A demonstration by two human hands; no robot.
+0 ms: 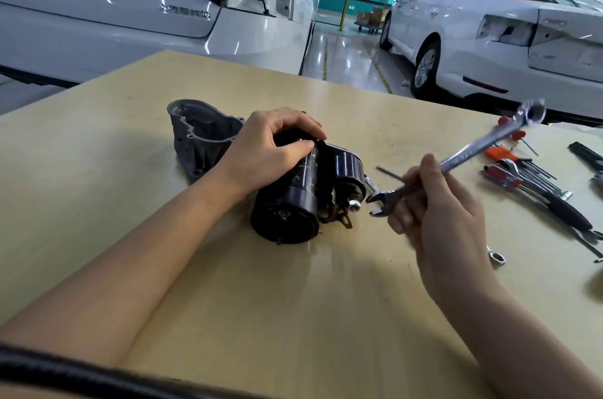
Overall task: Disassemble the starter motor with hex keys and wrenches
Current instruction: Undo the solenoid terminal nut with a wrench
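Right hand (434, 202) is blurred, so its fingers are hard to make out, but they curl round the shank of a combination wrench (483, 147). That wrench is raised off the table and slants up to the right: its ring end is smeared, and its open end sits just beside the silver nut (354, 204) on the starter motor (293, 193), not touching. Left hand (277, 147) lies over the motor's black body, fingers and thumb wrapped round it, hiding the middle of the casing. The motor lies on its side on the pale wooden table (130, 186), its grey housing pointing away. A second spanner (372, 184) is partly hidden behind the held one. Hex keys (535, 175) and other tools lie on the right, some cut off by the edge. Beyond the table stand two white cars (505, 23) on a glossy workshop floor (342, 52).
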